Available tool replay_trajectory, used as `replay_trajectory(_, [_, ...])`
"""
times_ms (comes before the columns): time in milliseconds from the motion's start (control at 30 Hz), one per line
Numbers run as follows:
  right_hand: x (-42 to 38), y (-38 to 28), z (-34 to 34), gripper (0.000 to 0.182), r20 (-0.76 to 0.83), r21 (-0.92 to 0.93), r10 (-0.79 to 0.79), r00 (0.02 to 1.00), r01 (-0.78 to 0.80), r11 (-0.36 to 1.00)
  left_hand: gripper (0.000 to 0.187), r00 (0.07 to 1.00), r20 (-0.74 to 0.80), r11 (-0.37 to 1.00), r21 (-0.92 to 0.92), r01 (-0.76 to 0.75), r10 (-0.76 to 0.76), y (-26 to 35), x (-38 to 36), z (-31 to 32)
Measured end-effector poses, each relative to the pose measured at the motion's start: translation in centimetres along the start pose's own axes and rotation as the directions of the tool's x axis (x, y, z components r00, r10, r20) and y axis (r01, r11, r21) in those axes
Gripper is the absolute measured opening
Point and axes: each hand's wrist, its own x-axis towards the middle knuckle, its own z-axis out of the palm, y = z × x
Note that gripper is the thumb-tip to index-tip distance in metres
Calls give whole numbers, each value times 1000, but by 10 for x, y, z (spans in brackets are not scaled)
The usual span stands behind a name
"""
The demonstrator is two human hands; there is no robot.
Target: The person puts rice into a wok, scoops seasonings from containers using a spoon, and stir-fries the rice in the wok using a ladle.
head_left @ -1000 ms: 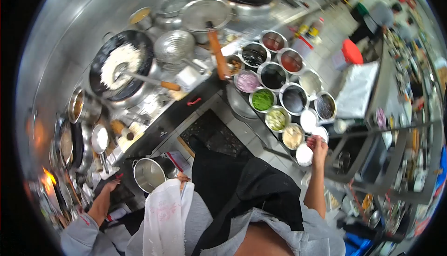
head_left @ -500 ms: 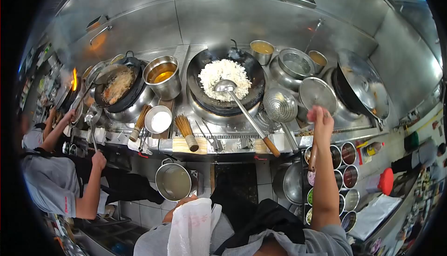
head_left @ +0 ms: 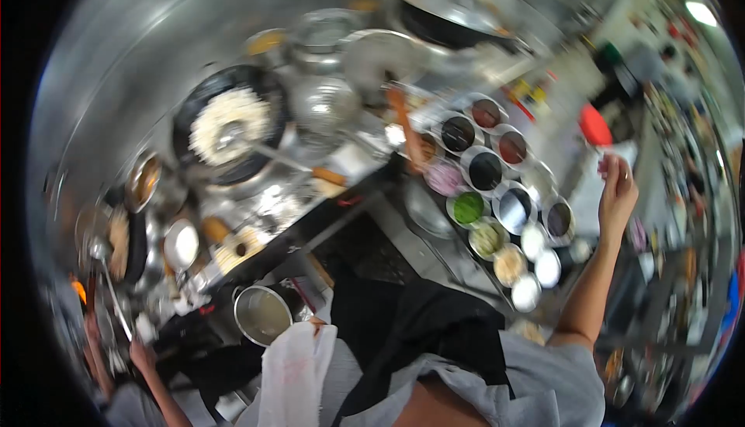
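My right hand (head_left: 617,182) is raised at the right with its arm stretched out. Its fingers look loosely bent and slightly apart, and no object shows in them. It appears over a pale sheet-like surface (head_left: 594,194), right of the seasoning containers. Of my left hand (head_left: 317,323), only a small part shows beside a white towel (head_left: 291,376); the towel hides its fingers. Ahead on the left, white rice (head_left: 256,109) lies in a black wok (head_left: 182,128). A wooden-handled ladle (head_left: 283,159) rests in it, bowl on the rice.
Several round containers (head_left: 514,208) of sauces, chopped greens and white seasonings stand front right. A perforated skimmer (head_left: 322,105) lies beside the wok. A metal pot (head_left: 262,316) stands below the stove edge. A co-worker's hand (head_left: 142,355) holds another ladle, far left. A red object (head_left: 595,124) is at right.
The view has swung to the right, so the wok now appears further left. My right hand has moved from above the stove edge to the right, past the seasoning containers.
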Motion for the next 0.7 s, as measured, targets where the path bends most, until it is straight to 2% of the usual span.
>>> replay_trajectory(67, [-15, 26, -58, 31, -146, 64, 52, 988, -43, 997, 49, 993, -28, 993, -24, -119, 119, 27, 29, -15])
replay_trajectory(100, [-27, 37, -82, 31, -130, -15, 70, 989, -73, 997, 47, 884, 454, 981, 195, 20, -108, 40, 55, -36])
replay_trajectory(133, [-38, 45, -100, 30, -110, -79, 86, 990, -95, 992, 44, 950, 309, 963, 266, -46, -40, 57, 57, -37])
replay_trajectory(167, [-51, 58, -106, 31, -95, -94, 85, 992, -94, 991, 40, 917, 397, 999, 32, 28, -38, 96, 53, -1])
replay_trajectory(200, [-65, 68, -103, 32, -62, -103, 147, 987, -153, 983, 37, 813, 582, 937, -287, 202, 3, 144, 29, 80])
replay_trajectory(233, [-79, 88, -93, 31, 25, -165, 218, 976, -211, 963, 34, 606, 791, 723, -469, 507, 88, 275, 3, 126])
replay_trajectory(267, [-97, 127, -69, 29, 62, -152, 273, 960, -261, 953, 32, 343, 913, 543, -407, 734, 222, 426, -25, 149])
replay_trajectory(300, [-114, 158, -41, 28, 139, -245, 264, 954, -225, 943, 31, 148, 931, 448, -295, 844, 334, 545, -42, 128])
replay_trajectory(333, [-138, 213, -2, 28, 234, -378, 225, 946, -125, 917, 30, 17, 933, 420, -178, 890, 358, 637, -49, 98])
replay_trajectory(367, [-175, 295, 44, 26, 386, -143, 252, 887, -213, 967, 33, 38, 851, 335, -246, 909, 524, 646, -41, 108])
replay_trajectory(400, [-203, 316, 68, 29, 380, -285, 191, 905, -82, 955, 37, 64, 830, 268, -251, 930, 555, 662, -31, 85])
replay_trajectory(433, [-226, 337, 77, 30, 333, -209, 213, 919, -148, 967, 42, 99, 858, 232, -245, 941, 505, 675, -24, 59])
replay_trajectory(467, [-228, 312, 56, 45, 343, -257, 325, 882, -245, 935, 45, 178, 812, 130, -296, 946, 555, 687, -23, 44])
replay_trajectory(500, [-227, 290, 27, 63, 360, -254, 294, 886, -210, 944, 48, 271, 755, 83, -395, 915, 597, 703, -14, 13])
replay_trajectory(533, [-232, 297, 9, 61, 413, -257, 295, 861, -200, 945, 50, 300, 705, 12, -400, 916, 643, 718, -9, -11])
replay_trajectory(567, [-224, 267, -13, 51, 514, -262, 348, 784, -242, 934, 36, 350, 705, -78, -388, 918, 617, 734, -15, -11])
replay_trajectory(600, [-211, 226, -23, 50, 608, -331, 517, 602, -400, 855, 34, 371, 668, -108, -401, 910, 645, 751, -14, -16])
replay_trajectory(633, [-207, 200, -13, 42, 747, -182, 379, 547, -380, 907, 34, 407, 677, -160, -398, 903, 613, 773, -23, -7])
replay_trajectory(667, [-205, 166, 5, 34, 849, 49, 209, 486, -466, 884, 37, 379, 673, -191, -338, 922, 635, 795, -25, -12])
replay_trajectory(700, [-202, 130, 28, 33, 896, 201, 65, 439, -533, 822, 39, 385, 664, -200, -340, 919, 641, 818, -29, -8])
